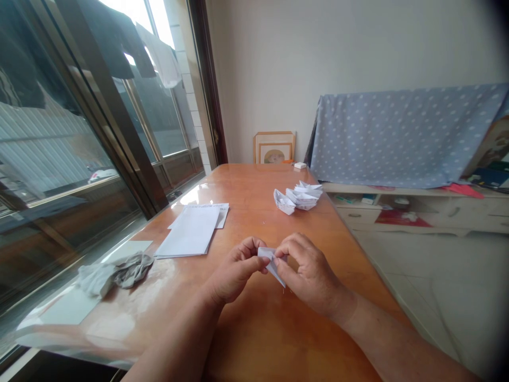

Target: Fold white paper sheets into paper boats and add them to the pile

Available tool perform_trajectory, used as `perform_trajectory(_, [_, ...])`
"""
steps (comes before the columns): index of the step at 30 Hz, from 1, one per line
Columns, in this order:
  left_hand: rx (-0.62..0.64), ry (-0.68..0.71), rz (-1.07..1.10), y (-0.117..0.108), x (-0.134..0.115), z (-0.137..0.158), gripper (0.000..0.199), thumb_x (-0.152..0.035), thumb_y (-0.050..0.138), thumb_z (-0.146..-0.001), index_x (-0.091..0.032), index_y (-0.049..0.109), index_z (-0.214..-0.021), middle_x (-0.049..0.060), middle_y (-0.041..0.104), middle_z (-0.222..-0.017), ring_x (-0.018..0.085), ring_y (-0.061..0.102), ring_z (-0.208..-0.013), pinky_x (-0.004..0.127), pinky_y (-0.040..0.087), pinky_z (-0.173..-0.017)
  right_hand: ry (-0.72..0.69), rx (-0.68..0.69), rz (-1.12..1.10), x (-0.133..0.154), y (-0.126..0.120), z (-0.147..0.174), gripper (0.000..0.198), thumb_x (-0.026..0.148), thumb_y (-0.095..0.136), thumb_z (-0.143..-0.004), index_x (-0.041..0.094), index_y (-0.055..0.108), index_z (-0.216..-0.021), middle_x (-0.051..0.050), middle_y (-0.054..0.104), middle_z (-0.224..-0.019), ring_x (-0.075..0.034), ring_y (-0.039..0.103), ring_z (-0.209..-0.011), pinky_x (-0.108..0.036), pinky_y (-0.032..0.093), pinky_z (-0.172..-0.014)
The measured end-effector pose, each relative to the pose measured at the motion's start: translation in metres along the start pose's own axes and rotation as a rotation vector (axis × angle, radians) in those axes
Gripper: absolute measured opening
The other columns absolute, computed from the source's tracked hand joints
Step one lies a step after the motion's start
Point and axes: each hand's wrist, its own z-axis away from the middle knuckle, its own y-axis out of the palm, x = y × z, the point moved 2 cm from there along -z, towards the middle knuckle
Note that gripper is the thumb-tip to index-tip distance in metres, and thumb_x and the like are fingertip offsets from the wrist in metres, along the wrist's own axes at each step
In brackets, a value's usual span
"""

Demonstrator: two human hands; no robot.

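Between my two hands, over the near middle of the table, is a small piece of folded white paper [273, 266] with a point toward me. My left hand [243, 265] pinches its left edge between thumb and fingers. On the other side my right hand [304, 268] grips the paper, thumb and fingertips closed on its upper right part. Farther up the table, several folded white paper boats [300, 196] sit bunched together near the right edge. A stack of white paper sheets [189, 231] lies to the left of my hands.
Grey cloth gloves or rags [115, 273] lie at the left on the glossy wooden table [246, 191]. A small white box [300, 165] stands at the far end. Windows line the left side. A dotted blue cloth [397, 138] hangs above a white cabinet [358, 215] on the right.
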Motion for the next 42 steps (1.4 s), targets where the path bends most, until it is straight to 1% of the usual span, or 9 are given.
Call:
perform_trajectory(6, [-0.015, 0.031, -0.111, 0.004, -0.004, 0.001, 0.014, -0.025, 0.068, -0.087, -0.017, 0.060, -0.094, 0.002, 0.061, -0.085, 0.014, 0.055, -0.078, 0.027, 0.044, -0.073, 0.153, 0.036, -0.194, -0.002, 0.002, 0.002, 0.009, 0.022, 0.061, -0.088, 0.023, 0.061, -0.079, -0.002, 0.059, -0.081, -0.016, 0.056, -0.073, -0.027, 0.044, -0.063])
perform_trajectory(9, [-0.038, 0.050, -0.189, 0.005, -0.006, 0.001, 0.011, -0.025, 0.065, -0.088, -0.016, 0.061, -0.093, 0.001, 0.061, -0.084, 0.013, 0.054, -0.076, 0.027, 0.045, -0.071, 0.149, 0.044, -0.182, -0.003, 0.004, 0.003, 0.009, 0.019, 0.060, -0.088, 0.023, 0.062, -0.080, -0.001, 0.059, -0.081, -0.015, 0.056, -0.072, -0.027, 0.043, -0.063])
perform_trajectory(12, [-0.075, 0.065, -0.267, 0.006, -0.005, 0.000, 0.004, -0.019, 0.061, -0.086, -0.016, 0.061, -0.089, 0.001, 0.060, -0.080, 0.013, 0.054, -0.073, 0.026, 0.044, -0.068, 0.111, 0.043, -0.116, -0.003, 0.006, 0.004, 0.009, 0.018, 0.061, -0.086, 0.023, 0.064, -0.080, -0.001, 0.059, -0.080, -0.015, 0.055, -0.072, -0.028, 0.043, -0.064])
perform_trajectory(16, [-0.141, 0.061, -0.359, 0.007, -0.002, -0.001, 0.010, -0.012, 0.056, -0.081, -0.016, 0.062, -0.087, -0.001, 0.059, -0.075, 0.013, 0.052, -0.070, 0.025, 0.043, -0.066, 0.085, 0.043, -0.092, -0.003, 0.008, 0.004, 0.010, 0.015, 0.061, -0.084, 0.024, 0.065, -0.082, -0.001, 0.059, -0.080, -0.016, 0.056, -0.072, -0.028, 0.042, -0.064])
perform_trajectory(24, [-0.150, 0.062, -0.488, 0.010, -0.012, 0.000, 0.014, -0.016, 0.051, -0.084, -0.016, 0.065, -0.087, -0.001, 0.060, -0.073, 0.014, 0.055, -0.069, 0.025, 0.044, -0.065, 0.190, 0.038, -0.220, -0.010, 0.011, 0.004, 0.009, 0.021, 0.058, -0.090, 0.024, 0.063, -0.082, 0.000, 0.060, -0.081, -0.015, 0.059, -0.073, -0.027, 0.045, -0.066])
perform_trajectory(30, [-0.202, 0.082, -0.500, 0.005, -0.002, -0.002, 0.016, -0.011, 0.054, -0.078, -0.016, 0.067, -0.087, -0.001, 0.062, -0.074, 0.013, 0.055, -0.069, 0.024, 0.043, -0.066, 0.090, 0.046, -0.096, -0.005, 0.011, 0.004, 0.010, 0.016, 0.059, -0.087, 0.023, 0.065, -0.084, 0.000, 0.059, -0.080, -0.015, 0.056, -0.071, -0.028, 0.043, -0.065])
perform_trajectory(33, [-0.207, 0.079, -0.488, 0.003, 0.003, -0.004, 0.015, -0.012, 0.057, -0.078, -0.016, 0.067, -0.088, -0.001, 0.061, -0.073, 0.013, 0.054, -0.069, 0.024, 0.043, -0.066, 0.058, 0.052, -0.070, -0.002, 0.010, 0.004, 0.010, 0.016, 0.059, -0.086, 0.023, 0.064, -0.083, 0.000, 0.057, -0.078, -0.014, 0.055, -0.069, -0.027, 0.042, -0.064])
perform_trajectory(38, [-0.159, 0.088, -0.431, 0.004, -0.003, -0.003, 0.012, -0.016, 0.060, -0.083, -0.017, 0.064, -0.094, 0.000, 0.062, -0.082, 0.014, 0.056, -0.075, 0.025, 0.044, -0.070, 0.078, 0.030, -0.079, -0.004, 0.010, 0.005, 0.010, 0.015, 0.060, -0.085, 0.024, 0.064, -0.082, 0.001, 0.058, -0.078, -0.014, 0.054, -0.066, -0.027, 0.041, -0.061])
perform_trajectory(42, [-0.123, 0.090, -0.342, 0.005, -0.010, -0.001, 0.003, -0.017, 0.060, -0.088, -0.018, 0.058, -0.090, 0.000, 0.060, -0.085, 0.014, 0.056, -0.081, 0.027, 0.044, -0.076, 0.087, 0.051, -0.111, -0.005, 0.008, 0.003, 0.012, 0.018, 0.058, -0.088, 0.025, 0.067, -0.084, 0.000, 0.060, -0.082, -0.015, 0.057, -0.069, -0.027, 0.045, -0.064])
